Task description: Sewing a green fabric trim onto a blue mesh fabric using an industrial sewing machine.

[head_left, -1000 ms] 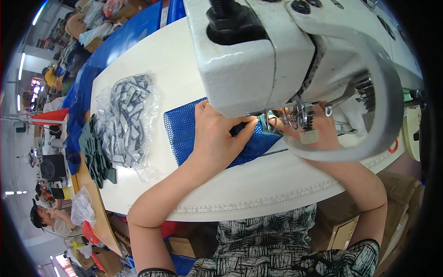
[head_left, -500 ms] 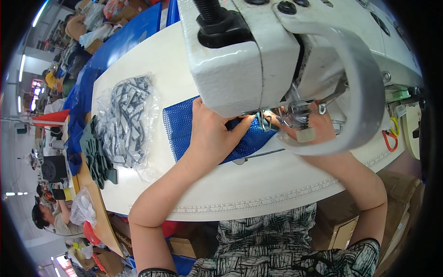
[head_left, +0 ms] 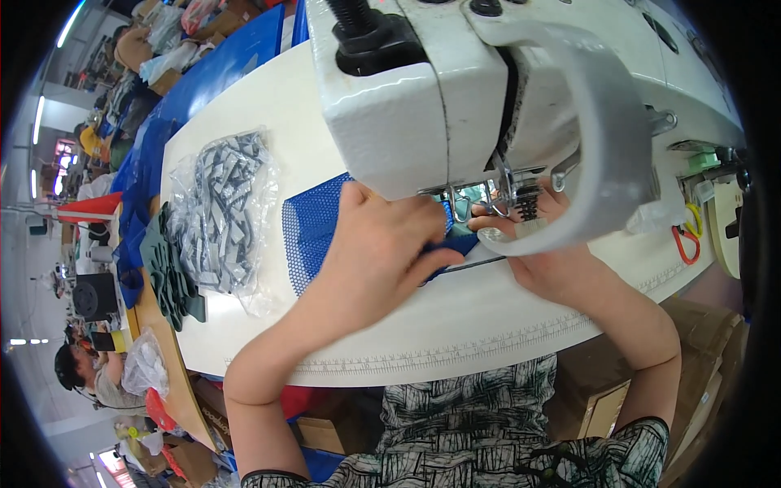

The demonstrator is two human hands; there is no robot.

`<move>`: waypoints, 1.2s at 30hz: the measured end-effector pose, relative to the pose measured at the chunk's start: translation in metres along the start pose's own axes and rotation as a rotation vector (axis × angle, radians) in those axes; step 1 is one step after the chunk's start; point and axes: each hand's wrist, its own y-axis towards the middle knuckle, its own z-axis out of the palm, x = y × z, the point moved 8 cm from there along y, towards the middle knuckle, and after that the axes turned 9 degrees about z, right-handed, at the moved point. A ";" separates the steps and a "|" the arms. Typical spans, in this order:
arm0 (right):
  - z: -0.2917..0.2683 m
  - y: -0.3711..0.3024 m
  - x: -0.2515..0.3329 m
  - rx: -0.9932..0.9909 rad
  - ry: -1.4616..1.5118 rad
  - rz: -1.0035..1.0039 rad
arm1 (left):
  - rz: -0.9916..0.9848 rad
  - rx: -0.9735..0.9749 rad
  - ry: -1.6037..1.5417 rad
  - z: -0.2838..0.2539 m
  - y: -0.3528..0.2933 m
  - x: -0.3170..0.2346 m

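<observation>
My left hand [head_left: 386, 240] lies over a piece of blue mesh fabric [head_left: 307, 232], its fingers curled onto the cloth and its thumb pointing right along the near edge. The cloth reaches under the needle area of a white sewing machine [head_left: 399, 122]. Beside the metal presser foot [head_left: 461, 205], a small green piece [head_left: 472, 195] shows against the blue. My right hand [head_left: 547, 264] is on the far side of the foot, bent fingertips at the fabric's edge. The machine's curved white guard and a spring hide part of that hand.
Left of the fabric lies a clear plastic bag of grey strips [head_left: 224, 215], with a stack of dark green pieces [head_left: 167, 272] beside it. A printed ruler [head_left: 423, 358] follows the table's near edge. Red-handled scissors [head_left: 687, 246] lie at the right. Another person [head_left: 106, 378] sits far left.
My left hand has turned over the cloth, its thumb swinging down from the foot. My right fingers have come closer to the foot. The machine head appears shifted slightly left and up in view.
</observation>
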 end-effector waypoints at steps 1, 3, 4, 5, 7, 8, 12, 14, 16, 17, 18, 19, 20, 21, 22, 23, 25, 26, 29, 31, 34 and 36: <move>-0.001 0.001 0.002 0.014 0.003 -0.003 | 0.065 0.004 -0.002 -0.001 0.001 -0.016; -0.004 0.001 0.006 0.025 0.008 -0.010 | 0.127 0.007 0.001 0.010 -0.002 -0.033; -0.005 0.001 0.011 0.031 0.030 -0.046 | 0.193 -0.011 -0.051 0.024 -0.006 -0.036; -0.006 0.002 0.015 0.038 0.053 -0.083 | 0.259 -0.029 -0.104 0.032 -0.011 -0.040; -0.008 -0.001 0.016 0.014 0.057 -0.114 | 0.296 0.026 -0.086 0.036 -0.008 -0.043; -0.010 -0.002 0.018 -0.010 0.065 -0.149 | 0.259 -0.053 -0.058 0.023 -0.006 -0.038; -0.003 -0.005 0.016 0.032 0.080 -0.138 | -0.004 -0.110 0.059 0.008 -0.008 -0.007; 0.000 -0.006 0.018 0.021 0.112 -0.169 | -0.042 -0.106 0.107 0.008 -0.011 0.001; -0.002 -0.005 0.018 0.024 0.148 -0.155 | -0.076 -0.119 0.139 0.008 -0.014 0.005; -0.003 -0.004 0.018 0.027 0.184 -0.140 | -0.076 -0.119 0.138 0.009 -0.015 0.007; -0.003 -0.004 0.017 0.028 0.185 -0.141 | -0.032 -0.139 0.124 0.010 -0.015 0.005; -0.003 -0.003 0.016 0.015 0.207 -0.126 | 0.012 -0.158 0.110 0.009 -0.015 0.003; -0.004 -0.002 0.014 0.002 0.230 -0.112 | 0.010 -0.158 0.110 0.008 -0.015 0.004; -0.005 -0.002 0.013 0.004 0.230 -0.112 | 0.011 -0.140 0.075 0.010 -0.015 0.005; -0.005 -0.001 0.013 0.028 0.235 -0.122 | 0.011 -0.123 0.040 0.011 -0.014 0.005; -0.005 -0.001 0.013 0.051 0.240 -0.132 | 0.010 -0.123 0.038 0.010 -0.014 0.005; -0.009 0.001 0.012 0.087 0.238 -0.120 | 0.002 -0.064 -0.035 0.013 -0.013 0.006; -0.008 0.001 0.012 0.122 0.235 -0.108 | 0.000 -0.065 -0.037 0.011 -0.013 0.004; -0.003 -0.003 0.010 0.132 0.333 -0.066 | 0.146 -0.012 -0.060 0.010 -0.013 -0.013; -0.003 -0.005 0.015 0.119 0.323 -0.086 | 0.224 0.120 -0.179 0.020 -0.012 -0.019; -0.002 -0.004 0.017 0.120 0.331 -0.104 | -0.108 -0.076 -0.429 0.020 -0.013 0.007; -0.001 -0.004 0.018 0.135 0.348 -0.099 | -0.117 -0.184 -0.271 0.021 -0.008 0.013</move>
